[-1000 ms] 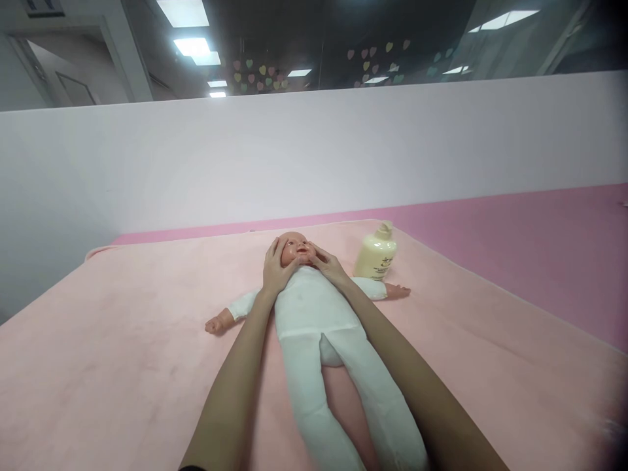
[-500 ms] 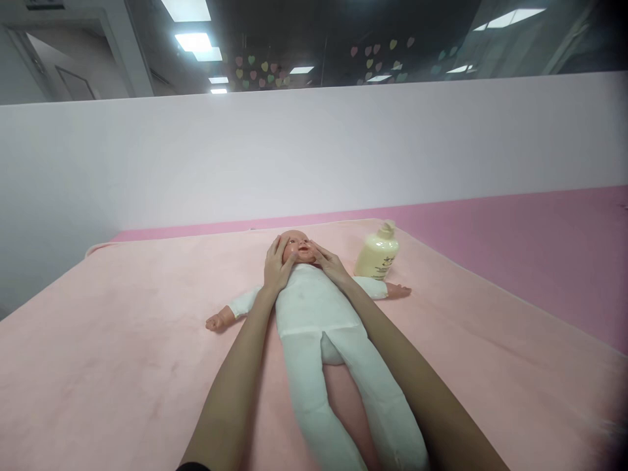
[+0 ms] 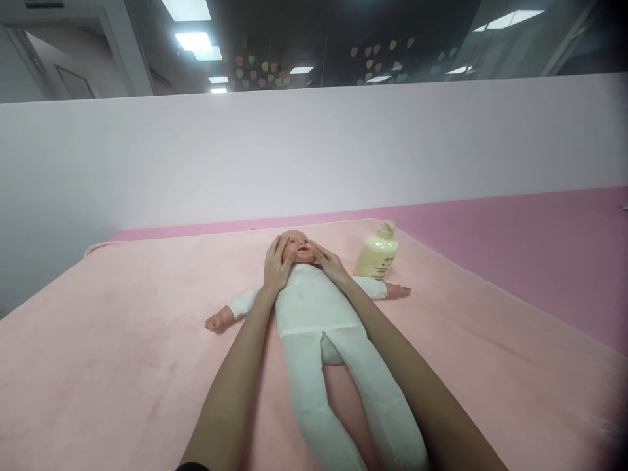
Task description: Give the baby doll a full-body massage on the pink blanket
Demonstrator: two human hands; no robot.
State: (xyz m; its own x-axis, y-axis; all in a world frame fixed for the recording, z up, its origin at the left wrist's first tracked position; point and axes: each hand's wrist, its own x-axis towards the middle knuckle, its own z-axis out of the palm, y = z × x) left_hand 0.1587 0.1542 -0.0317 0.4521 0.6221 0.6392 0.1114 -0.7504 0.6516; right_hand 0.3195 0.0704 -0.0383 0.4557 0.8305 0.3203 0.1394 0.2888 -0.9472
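A baby doll (image 3: pixel 314 301) with a soft white body lies on its back on a pink blanket (image 3: pixel 122 340), its head at the far end and its arms spread out. My left hand (image 3: pixel 276 263) rests along the left side of the doll's head (image 3: pixel 296 237), fingers extended up past its eye and thumb against the cheek. On the other cheek, near the mouth, lie the outstretched fingers of my right hand (image 3: pixel 330 261). Both palms face inward, and part of the doll's face is covered by my fingers.
A pale yellow pump bottle (image 3: pixel 377 254) stands beside the doll's arm on the right, just behind it. Beyond the blanket are a pink surface (image 3: pixel 515 242) and a white low wall (image 3: pixel 314 150), with dark glass (image 3: pixel 318 46) above.
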